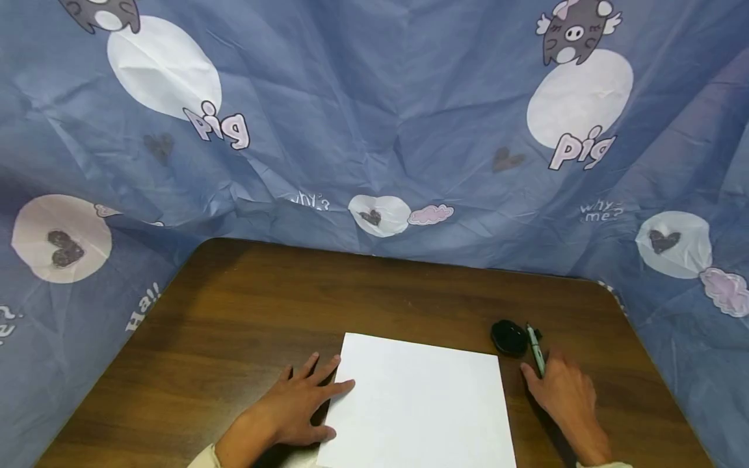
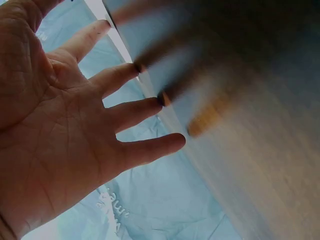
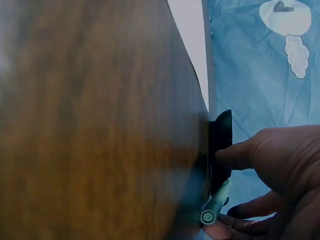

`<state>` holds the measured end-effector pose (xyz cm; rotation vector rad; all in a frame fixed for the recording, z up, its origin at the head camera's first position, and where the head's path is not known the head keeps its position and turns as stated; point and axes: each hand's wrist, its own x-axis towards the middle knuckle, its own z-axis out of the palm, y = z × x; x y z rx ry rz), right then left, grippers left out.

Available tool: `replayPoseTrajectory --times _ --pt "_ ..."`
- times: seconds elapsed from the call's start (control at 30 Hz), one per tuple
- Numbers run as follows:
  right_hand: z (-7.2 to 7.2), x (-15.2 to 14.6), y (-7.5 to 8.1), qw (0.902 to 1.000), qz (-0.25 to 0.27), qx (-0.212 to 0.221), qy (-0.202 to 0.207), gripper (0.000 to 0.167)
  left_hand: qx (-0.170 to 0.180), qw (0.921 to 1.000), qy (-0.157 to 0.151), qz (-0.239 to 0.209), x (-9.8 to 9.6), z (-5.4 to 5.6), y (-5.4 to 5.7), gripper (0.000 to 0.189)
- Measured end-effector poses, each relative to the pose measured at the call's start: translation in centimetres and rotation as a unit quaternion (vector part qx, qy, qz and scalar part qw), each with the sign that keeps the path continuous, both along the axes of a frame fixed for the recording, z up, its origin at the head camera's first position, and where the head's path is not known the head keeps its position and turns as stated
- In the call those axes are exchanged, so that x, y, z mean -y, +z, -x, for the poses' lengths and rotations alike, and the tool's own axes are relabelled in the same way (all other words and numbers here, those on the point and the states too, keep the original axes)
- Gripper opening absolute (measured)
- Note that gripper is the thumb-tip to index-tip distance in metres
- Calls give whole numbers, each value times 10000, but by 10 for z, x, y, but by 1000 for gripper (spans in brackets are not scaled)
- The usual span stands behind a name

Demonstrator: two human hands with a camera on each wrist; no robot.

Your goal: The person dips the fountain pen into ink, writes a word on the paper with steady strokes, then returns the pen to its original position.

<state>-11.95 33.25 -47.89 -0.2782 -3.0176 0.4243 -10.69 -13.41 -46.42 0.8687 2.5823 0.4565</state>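
**Left hand (image 1: 292, 404) spread at a white sheet (image 1: 418, 403), right hand (image 1: 564, 389) beside a green pen (image 1: 535, 351)**

Take the white sheet as the middle of a clock face in the head view. It lies flat on the brown wooden table (image 1: 304, 286), its near edge running out of the picture at six o'clock.

The left hand is at nine o'clock, its fingers straight and fanned wide, gripping nothing. The tips of the thumb and index finger reach over the sheet's edge; the left wrist view shows the bare palm and clear gaps between the fingers.

The right hand is at three o'clock, thumb held apart from gently bent fingers. The green pen lies between two and three o'clock, its near end in the gap between thumb and index finger and its far end pointing towards half past eleven. I cannot tell whether any finger touches it, but no pinch shows.

A glossy black object (image 1: 508, 338) sits at two o'clock from the sheet, just beside the pen. Beyond the table at twelve o'clock hangs a creased blue cloth (image 1: 328, 97) printed with pigs, hearts and lettering.
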Motion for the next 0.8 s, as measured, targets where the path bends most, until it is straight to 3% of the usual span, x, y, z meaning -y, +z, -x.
replayPoseTrajectory --times 0.3,0.6,0.8 --pt "9 -6 0 9996 101 99 -233 32 -15 10000 4 54 2 -1 0 72" --pt "12 -4 2 9970 487 162 -580 37 -140 9999 -27 76 3 -2 3 74" --pt "9 -5 0 9953 648 -99 -706 36 -87 9999 -90 43 3 -1 2 74"
